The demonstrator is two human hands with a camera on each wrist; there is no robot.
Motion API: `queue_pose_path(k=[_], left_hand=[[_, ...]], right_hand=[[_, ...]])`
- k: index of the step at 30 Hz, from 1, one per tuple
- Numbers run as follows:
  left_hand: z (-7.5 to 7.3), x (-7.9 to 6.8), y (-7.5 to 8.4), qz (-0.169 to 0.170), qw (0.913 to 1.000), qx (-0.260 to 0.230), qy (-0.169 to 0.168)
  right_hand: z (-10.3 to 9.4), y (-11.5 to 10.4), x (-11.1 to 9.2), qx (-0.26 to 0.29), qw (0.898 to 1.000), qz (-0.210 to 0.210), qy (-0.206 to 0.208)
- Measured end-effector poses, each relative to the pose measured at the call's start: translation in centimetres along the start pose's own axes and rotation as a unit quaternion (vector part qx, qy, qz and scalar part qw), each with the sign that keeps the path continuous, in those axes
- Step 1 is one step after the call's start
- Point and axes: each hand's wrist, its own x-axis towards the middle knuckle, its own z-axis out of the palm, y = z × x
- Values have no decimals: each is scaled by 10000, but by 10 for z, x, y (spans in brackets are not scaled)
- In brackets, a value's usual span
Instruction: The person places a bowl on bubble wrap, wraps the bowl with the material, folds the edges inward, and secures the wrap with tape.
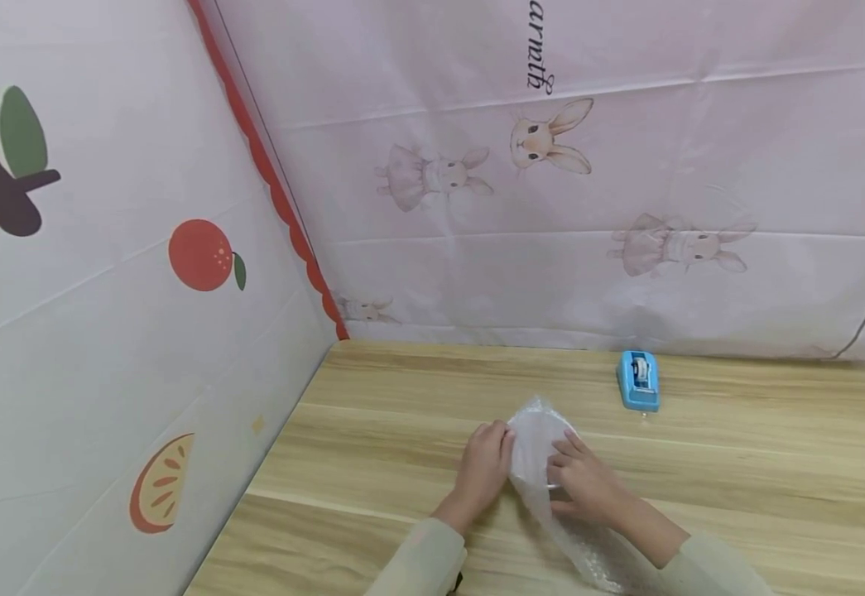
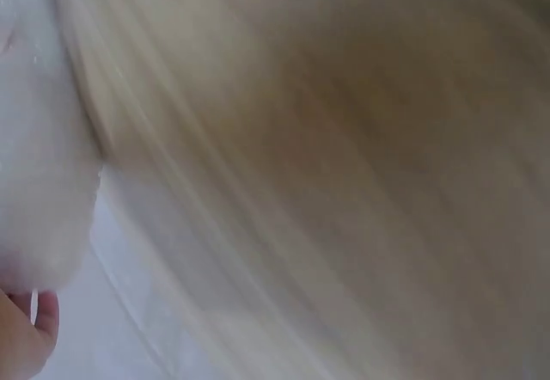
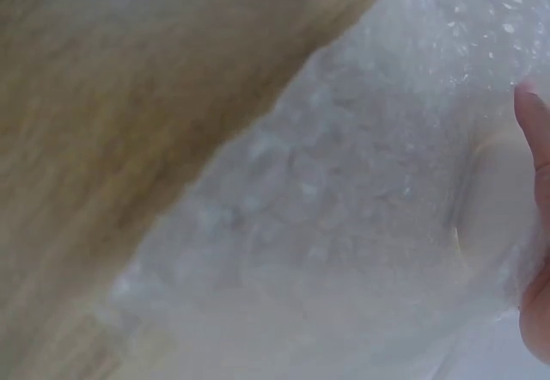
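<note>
**Dish [image 1: 535, 451] flanked on table [image 1: 380, 385]**

The dish is set in bubble wrap [image 1: 579, 553], which is trailed nearward. Its left edge is bordered by the left hand [image 1: 484, 465], its right by the right hand [image 1: 590, 482]. A tape dispenser [image 1: 639, 397] is placed behind, rightward.

- Here's the bubble wrap [image 1: 577, 548], sliding off the head view's edge at five o'clock and veiling a white round thing [image 1: 533, 443], exact kind unclear
- Right hand [image 1: 588, 480] covers that thing's three o'clock side
- Something dark [image 1: 457, 582] at six o'clock, too small to name
- Lettering [image 1: 538, 50] cropped at twelve
- Left wrist view: wooden table [image 2: 301, 182] all smear, fingers [image 2: 21, 346] chopped at eight
- Right wrist view: a hand [image 3: 539, 307] cropped at three, wood blurred at ten
</note>
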Motion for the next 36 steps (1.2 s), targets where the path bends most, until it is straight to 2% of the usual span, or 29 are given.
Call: queue_pose_path(k=[3,6,9,13,15,18,20,24,30,33,36], left_hand=[[6,1,3,-41,9994,282,212],[10,1,6,-153,9983,497,275],[11,2,9,-309,9966,731,227],[12,4,12,-213,9904,1324,347],[13,5,13,61,9810,1877,492],[14,4,14,536,9609,2610,755],[15,4,13,793,9505,2878,868],[14,6,12,1150,9475,2786,1072],[11,7,9,2080,9372,2456,1347],[9,6,9,2412,9358,2266,1216],[6,2,8,2683,9352,2135,884]], right_hand=[[1,0,-1,-149,9998,-22,116],[4,1,-2,-339,9973,-237,608],[9,2,-2,-495,9903,-532,1183],[11,4,-2,-597,9818,-831,1601],[12,5,-2,-613,9793,-919,1697],[13,5,-2,-601,9769,-959,1815],[15,6,-2,-580,9752,-977,1899],[16,7,-2,-536,9758,-924,1907],[12,4,-2,-451,9772,-861,1886],[12,5,-3,-314,9770,-891,1914],[12,6,-3,-225,9753,-929,1990]])
